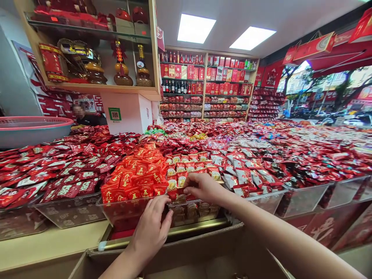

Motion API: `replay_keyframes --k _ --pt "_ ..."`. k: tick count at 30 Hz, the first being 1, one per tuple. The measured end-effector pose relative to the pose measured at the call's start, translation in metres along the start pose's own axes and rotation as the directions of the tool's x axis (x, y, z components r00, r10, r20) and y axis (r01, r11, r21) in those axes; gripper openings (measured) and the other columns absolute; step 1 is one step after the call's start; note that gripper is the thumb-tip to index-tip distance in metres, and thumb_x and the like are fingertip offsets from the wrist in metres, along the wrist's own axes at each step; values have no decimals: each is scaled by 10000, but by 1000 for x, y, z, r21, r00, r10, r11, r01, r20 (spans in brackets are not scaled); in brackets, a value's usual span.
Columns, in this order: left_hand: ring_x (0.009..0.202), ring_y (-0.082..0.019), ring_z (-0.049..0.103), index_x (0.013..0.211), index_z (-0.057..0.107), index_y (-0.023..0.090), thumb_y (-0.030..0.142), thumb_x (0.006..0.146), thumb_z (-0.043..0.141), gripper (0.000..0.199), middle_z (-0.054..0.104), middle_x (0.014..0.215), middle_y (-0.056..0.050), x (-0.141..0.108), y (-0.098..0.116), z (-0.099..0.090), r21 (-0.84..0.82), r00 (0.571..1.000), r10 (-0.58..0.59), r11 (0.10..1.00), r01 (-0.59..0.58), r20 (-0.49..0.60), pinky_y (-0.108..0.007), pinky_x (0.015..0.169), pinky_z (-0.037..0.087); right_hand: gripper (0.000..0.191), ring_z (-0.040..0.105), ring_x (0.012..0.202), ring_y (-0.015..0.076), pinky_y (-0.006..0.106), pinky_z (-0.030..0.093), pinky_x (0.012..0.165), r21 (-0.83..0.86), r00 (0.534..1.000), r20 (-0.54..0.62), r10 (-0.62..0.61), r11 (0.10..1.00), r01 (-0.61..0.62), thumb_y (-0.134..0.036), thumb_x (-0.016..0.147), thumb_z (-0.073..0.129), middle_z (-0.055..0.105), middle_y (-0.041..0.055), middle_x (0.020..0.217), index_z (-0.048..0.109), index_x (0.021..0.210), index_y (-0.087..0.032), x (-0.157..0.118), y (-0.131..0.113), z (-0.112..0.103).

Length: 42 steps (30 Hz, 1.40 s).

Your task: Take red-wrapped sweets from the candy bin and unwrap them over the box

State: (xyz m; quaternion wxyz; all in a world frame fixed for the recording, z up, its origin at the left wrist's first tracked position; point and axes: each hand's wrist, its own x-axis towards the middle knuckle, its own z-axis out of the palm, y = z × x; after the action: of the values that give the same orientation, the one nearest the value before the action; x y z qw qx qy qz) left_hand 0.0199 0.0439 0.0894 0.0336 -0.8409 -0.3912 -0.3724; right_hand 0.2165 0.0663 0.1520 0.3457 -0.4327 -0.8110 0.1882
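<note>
My right hand (199, 188) is over a clear bin (194, 213) of small red-and-gold snack packets (190, 166), which stand in neat rows. Its fingers are bent together on a packet at the front left of that bin, though they partly hide it. My left hand (152, 221) lies at the front rim, by the corner between this bin and the neighbouring bin of orange-red packets (136, 178). Its fingers are stretched out and it holds nothing I can see. An open cardboard box (203, 248) stands below both hands, its inside mostly in shadow.
More clear bins of wrapped sweets run left (69, 209) and right (308, 199). A pink-rimmed basin (35, 130) stands at the left. A display cabinet (95, 87) with bottles overhangs the counter. A person (83, 114) is behind it. Stocked shelves (206, 89) line the back wall.
</note>
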Motion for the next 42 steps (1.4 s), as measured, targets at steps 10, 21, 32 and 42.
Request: replay_keyframes --k 10,21,32,42 --pt "979 -209 469 1045 469 172 205 817 428 234 510 1032 -90 1 1 -3 91 998 24 995 -28 52 -398 856 432 70 457 529 78 183 321 493 -63 995 49 85 995 -82 -207 675 582 553 -18 584 579 690 -139 15 7 15" --pt "1052 -242 455 1216 428 158 117 793 419 425 453 1238 -118 15 3 3 357 988 146 922 -151 42 -398 892 415 74 478 531 84 182 338 492 -112 985 141 95 991 -80 -182 640 604 571 -11 593 584 694 -135 24 9 18" --pt "999 -237 476 1116 522 148 125 791 422 341 525 1127 -113 20 9 0 289 990 124 947 -140 74 -406 884 415 150 509 575 95 177 369 515 -43 910 409 64 998 -50 -286 722 530 603 -4 663 601 774 -164 -65 -21 22" --pt "1001 -195 473 1002 569 181 136 799 437 247 526 1081 -83 -3 10 -32 157 991 132 979 -133 13 -349 872 405 429 392 1095 393 522 412 716 -158 683 667 299 952 -262 -370 752 479 366 127 1291 448 1173 -294 -126 21 236"
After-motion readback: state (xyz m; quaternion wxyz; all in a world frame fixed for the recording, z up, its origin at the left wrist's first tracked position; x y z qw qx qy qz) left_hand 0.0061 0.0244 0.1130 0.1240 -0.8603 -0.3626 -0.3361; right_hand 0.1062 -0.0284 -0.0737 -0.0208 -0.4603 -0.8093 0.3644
